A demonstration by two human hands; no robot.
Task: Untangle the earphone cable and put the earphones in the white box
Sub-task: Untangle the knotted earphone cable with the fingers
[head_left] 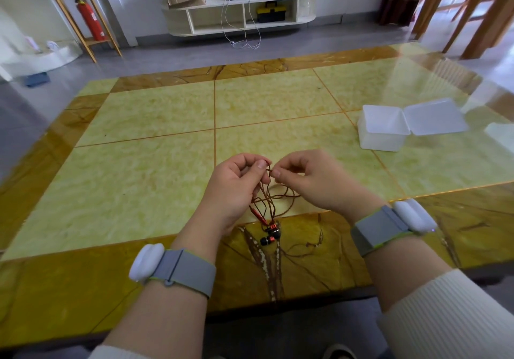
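A person sits at a glossy yellow-green table (155, 114), both hands raised together in the lower centre of the frame. The left hand (236, 186) curls its fingers and pinches the thin reddish-brown earphone cable (274, 200) between thumb and forefinger. The right hand (308, 180) pinches the same cable just beside it, thumb tips almost meeting. Holding it at two close points likely lets the person pick a knot apart while the rest hangs free. Below the hands the cable falls in crossed, looping strands, and the two black-and-orange earbuds (271, 235) hang near the table's front edge. The tangle looks unresolved. At the right middle of the frame, well apart from the hands, the white box (382, 133) stands with its hinged lid lying open flat, seemingly ready for the earphones. Grey bands with white pods wrap both wrists.
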